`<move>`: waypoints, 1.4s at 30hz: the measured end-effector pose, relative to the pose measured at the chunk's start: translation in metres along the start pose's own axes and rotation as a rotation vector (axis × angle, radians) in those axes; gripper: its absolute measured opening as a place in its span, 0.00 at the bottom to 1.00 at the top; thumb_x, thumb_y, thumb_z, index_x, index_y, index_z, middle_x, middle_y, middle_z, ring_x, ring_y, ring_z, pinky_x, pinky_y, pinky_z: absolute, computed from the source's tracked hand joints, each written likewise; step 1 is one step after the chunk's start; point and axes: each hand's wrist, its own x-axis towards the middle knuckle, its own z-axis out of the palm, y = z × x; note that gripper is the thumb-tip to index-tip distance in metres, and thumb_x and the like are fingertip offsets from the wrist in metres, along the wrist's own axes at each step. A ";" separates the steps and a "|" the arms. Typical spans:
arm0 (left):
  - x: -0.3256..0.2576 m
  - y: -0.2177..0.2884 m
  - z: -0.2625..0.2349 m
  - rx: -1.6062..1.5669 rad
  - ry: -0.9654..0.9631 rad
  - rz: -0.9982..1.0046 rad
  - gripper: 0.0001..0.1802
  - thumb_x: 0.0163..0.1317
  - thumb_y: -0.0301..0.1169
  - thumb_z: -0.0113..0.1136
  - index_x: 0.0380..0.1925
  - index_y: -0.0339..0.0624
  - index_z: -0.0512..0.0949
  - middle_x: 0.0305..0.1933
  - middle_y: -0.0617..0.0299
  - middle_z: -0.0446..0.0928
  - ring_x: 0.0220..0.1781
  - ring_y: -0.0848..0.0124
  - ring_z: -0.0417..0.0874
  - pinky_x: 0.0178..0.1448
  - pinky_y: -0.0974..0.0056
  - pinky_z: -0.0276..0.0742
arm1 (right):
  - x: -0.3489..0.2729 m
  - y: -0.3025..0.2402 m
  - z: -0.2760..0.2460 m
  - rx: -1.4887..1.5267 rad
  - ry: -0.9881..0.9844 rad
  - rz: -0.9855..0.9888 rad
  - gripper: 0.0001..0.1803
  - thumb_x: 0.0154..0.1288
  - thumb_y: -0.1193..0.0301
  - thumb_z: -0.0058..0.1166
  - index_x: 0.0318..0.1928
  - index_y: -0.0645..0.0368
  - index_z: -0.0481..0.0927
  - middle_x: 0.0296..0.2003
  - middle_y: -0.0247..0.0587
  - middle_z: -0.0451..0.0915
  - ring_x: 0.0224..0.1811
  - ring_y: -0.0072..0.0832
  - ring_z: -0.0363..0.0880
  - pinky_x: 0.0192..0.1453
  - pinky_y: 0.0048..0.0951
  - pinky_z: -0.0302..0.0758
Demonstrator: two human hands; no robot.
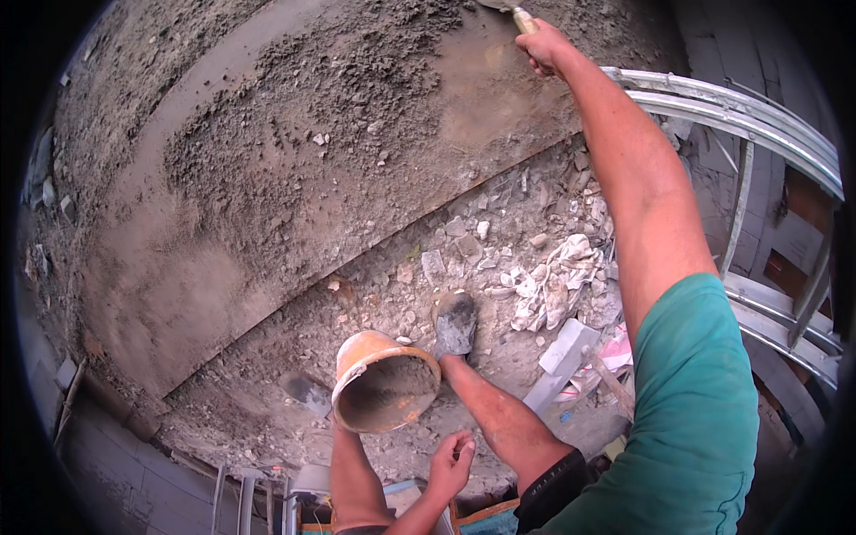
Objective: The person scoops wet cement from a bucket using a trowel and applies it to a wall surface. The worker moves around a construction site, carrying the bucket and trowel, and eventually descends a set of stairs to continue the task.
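Note:
My right hand [546, 48] reaches out to the far edge of the view, closed around the pale wooden handle of a trowel [525, 20]. Its metal blade lies over the grey mortar [352, 85] and is partly cut off by the top of the picture. Low in the middle, my left hand [452, 461] hangs in front of my legs with its fingers curled; nothing shows in them. Just beyond it, an orange bucket [364, 349] leans between my legs, its mouth tilted toward me. Grey residue coats its inside.
The mortar spreads over a large flat board [209, 343] with a straight near edge. Rubble [441, 259], a crumpled whitish cloth [562, 281] and a grey block piece [566, 348] lie around my feet. A metal ladder [744, 192] stands at the right, beside my arm.

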 end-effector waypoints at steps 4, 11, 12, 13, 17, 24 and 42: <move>-0.001 0.005 0.000 0.006 -0.013 -0.022 0.16 0.68 0.31 0.58 0.53 0.35 0.76 0.42 0.58 0.80 0.42 0.73 0.80 0.48 0.67 0.77 | -0.041 0.012 -0.011 -0.440 -0.057 -0.217 0.23 0.59 0.69 0.57 0.56 0.50 0.69 0.32 0.44 0.79 0.31 0.37 0.79 0.39 0.43 0.78; -0.001 0.013 -0.010 0.061 -0.017 0.009 0.16 0.70 0.33 0.57 0.53 0.35 0.75 0.40 0.62 0.79 0.43 0.76 0.77 0.49 0.69 0.75 | -0.063 0.038 -0.007 -0.479 0.349 -0.186 0.28 0.59 0.66 0.56 0.61 0.48 0.67 0.40 0.54 0.82 0.43 0.48 0.83 0.42 0.46 0.78; 0.000 0.011 -0.010 0.084 -0.009 0.041 0.16 0.70 0.33 0.57 0.53 0.35 0.75 0.40 0.62 0.79 0.43 0.76 0.77 0.49 0.69 0.75 | -0.055 0.033 -0.003 -0.356 0.270 -0.157 0.28 0.59 0.66 0.56 0.61 0.48 0.67 0.40 0.52 0.82 0.41 0.45 0.83 0.38 0.44 0.78; -0.002 0.010 -0.010 0.107 0.002 0.070 0.16 0.70 0.33 0.57 0.53 0.35 0.75 0.40 0.62 0.79 0.42 0.76 0.77 0.48 0.69 0.75 | -0.046 0.024 0.002 -0.246 0.172 -0.054 0.28 0.59 0.67 0.56 0.61 0.48 0.67 0.39 0.51 0.82 0.39 0.42 0.83 0.35 0.42 0.79; -0.003 0.005 -0.010 0.073 0.001 0.015 0.15 0.67 0.31 0.58 0.51 0.36 0.77 0.41 0.59 0.80 0.42 0.73 0.80 0.48 0.68 0.77 | -0.068 0.007 0.066 -0.114 0.017 0.012 0.26 0.60 0.68 0.58 0.58 0.48 0.67 0.33 0.41 0.79 0.27 0.29 0.78 0.23 0.35 0.75; -0.004 0.007 -0.013 0.076 0.019 0.032 0.15 0.67 0.31 0.59 0.50 0.36 0.77 0.42 0.57 0.80 0.41 0.72 0.80 0.45 0.67 0.77 | -0.149 0.020 0.094 -0.597 -0.133 -0.246 0.25 0.60 0.70 0.55 0.59 0.48 0.68 0.42 0.45 0.81 0.41 0.41 0.82 0.44 0.44 0.79; 0.046 -0.055 -0.052 0.619 0.428 0.256 0.35 0.56 0.31 0.61 0.63 0.31 0.62 0.65 0.36 0.63 0.69 0.42 0.61 0.74 0.46 0.55 | -0.297 0.058 0.192 -0.357 0.076 0.063 0.20 0.59 0.71 0.56 0.51 0.49 0.67 0.38 0.50 0.81 0.41 0.47 0.83 0.41 0.50 0.76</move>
